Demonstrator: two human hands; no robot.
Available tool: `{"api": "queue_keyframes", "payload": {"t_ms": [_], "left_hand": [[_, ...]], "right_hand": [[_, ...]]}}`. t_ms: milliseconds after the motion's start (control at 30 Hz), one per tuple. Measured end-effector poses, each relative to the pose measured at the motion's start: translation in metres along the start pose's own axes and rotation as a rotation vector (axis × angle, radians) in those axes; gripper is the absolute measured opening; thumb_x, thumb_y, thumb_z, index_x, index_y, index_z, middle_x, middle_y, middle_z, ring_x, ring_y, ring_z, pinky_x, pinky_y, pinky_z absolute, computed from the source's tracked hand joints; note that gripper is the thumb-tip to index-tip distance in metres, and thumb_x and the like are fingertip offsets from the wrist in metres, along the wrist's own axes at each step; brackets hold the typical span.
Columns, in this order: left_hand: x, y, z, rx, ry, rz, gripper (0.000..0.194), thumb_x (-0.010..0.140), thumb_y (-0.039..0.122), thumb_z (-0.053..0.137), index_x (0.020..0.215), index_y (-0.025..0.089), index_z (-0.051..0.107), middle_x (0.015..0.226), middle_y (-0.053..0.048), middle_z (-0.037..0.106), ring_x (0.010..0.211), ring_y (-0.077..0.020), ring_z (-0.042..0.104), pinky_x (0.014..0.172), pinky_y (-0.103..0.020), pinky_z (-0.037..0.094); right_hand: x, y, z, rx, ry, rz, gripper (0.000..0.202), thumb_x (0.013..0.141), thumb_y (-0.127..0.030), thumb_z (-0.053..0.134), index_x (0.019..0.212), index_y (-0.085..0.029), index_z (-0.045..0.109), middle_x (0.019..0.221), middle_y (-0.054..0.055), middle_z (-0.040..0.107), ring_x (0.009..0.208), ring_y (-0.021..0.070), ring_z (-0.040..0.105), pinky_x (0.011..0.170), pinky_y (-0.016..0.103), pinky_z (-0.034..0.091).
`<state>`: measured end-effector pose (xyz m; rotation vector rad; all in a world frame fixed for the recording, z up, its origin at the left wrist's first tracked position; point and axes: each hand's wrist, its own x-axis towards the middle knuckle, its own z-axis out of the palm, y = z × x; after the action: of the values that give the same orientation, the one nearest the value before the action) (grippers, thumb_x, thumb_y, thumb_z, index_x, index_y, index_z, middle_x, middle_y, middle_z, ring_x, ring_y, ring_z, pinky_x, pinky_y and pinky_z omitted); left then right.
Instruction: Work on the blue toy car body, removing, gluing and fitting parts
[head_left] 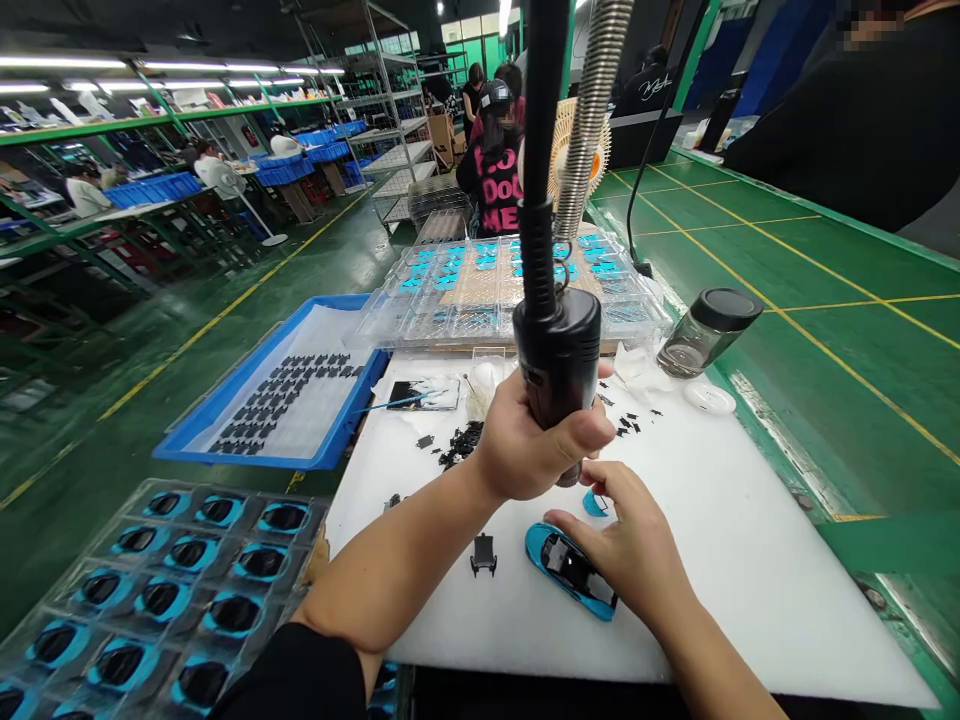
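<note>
My left hand (529,440) is wrapped round a black electric screwdriver (559,350), which hangs upright from a coiled spring and cable. The tool's lower tip points down above the white work surface. Below it lies a blue toy car body (574,575) with a black interior. My right hand (634,540) is beside the car, thumb and forefinger apart, the thumb close to its top edge; I cannot tell whether it touches. A small blue part (595,503) shows just beyond, partly behind the fingers. A black flat part (484,554) lies left of the car.
Small black parts (461,443) lie heaped beyond my left forearm. A blue tray (262,390) holds rows of black pieces. Car bodies fill a clear tray (184,530) at lower left. A lidded jar (709,330) and stacked clear trays (450,320) stand behind. Other people are nearby.
</note>
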<state>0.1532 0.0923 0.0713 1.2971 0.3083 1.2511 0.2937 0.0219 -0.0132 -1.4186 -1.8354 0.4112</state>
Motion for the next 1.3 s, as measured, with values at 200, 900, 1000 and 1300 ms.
{"api": "queue_keyframes", "payload": {"t_ms": [200, 900, 1000, 1300], "left_hand": [[0.013, 0.01, 0.013, 0.267, 0.169, 0.072, 0.046, 0.079, 0.041, 0.072, 0.113, 0.019, 0.05, 0.078, 0.001, 0.058, 0.069, -0.012, 0.058, 0.068, -0.027, 0.05], [-0.007, 0.018, -0.004, 0.617, 0.252, 0.204, 0.046, 0.089, 0.029, 0.06, 0.132, 0.024, 0.043, 0.132, -0.01, 0.05, 0.118, -0.0231, 0.052, 0.102, -0.039, 0.042], [-0.041, 0.016, -0.015, 0.741, 0.003, -0.072, 0.026, 0.09, 0.03, 0.057, 0.114, 0.019, 0.059, 0.102, -0.008, 0.063, 0.09, -0.0176, 0.06, 0.087, -0.034, 0.048], [-0.062, -0.003, -0.016, 0.59, -0.325, -0.766, 0.03, 0.084, 0.043, 0.064, 0.1, 0.017, 0.062, 0.075, -0.002, 0.063, 0.066, -0.0125, 0.056, 0.061, -0.023, 0.044]], "right_hand": [[-0.047, 0.006, -0.003, -0.123, -0.133, -0.013, 0.05, 0.081, -0.042, 0.068, 0.122, -0.021, 0.049, 0.106, 0.011, 0.061, 0.095, 0.0282, 0.059, 0.078, 0.043, 0.054], [-0.071, 0.013, 0.007, -0.217, -0.031, -0.172, 0.046, 0.085, -0.038, 0.064, 0.122, -0.015, 0.051, 0.108, 0.016, 0.061, 0.096, 0.0292, 0.062, 0.079, 0.045, 0.057], [-0.07, 0.01, -0.005, -0.183, -0.003, -0.192, 0.047, 0.085, -0.034, 0.066, 0.125, -0.015, 0.05, 0.109, 0.016, 0.062, 0.096, 0.0283, 0.062, 0.077, 0.043, 0.058], [-0.067, 0.001, -0.027, -0.137, 0.011, -0.153, 0.053, 0.084, -0.034, 0.068, 0.131, -0.017, 0.05, 0.11, 0.015, 0.062, 0.098, 0.0272, 0.061, 0.077, 0.04, 0.057]]}}
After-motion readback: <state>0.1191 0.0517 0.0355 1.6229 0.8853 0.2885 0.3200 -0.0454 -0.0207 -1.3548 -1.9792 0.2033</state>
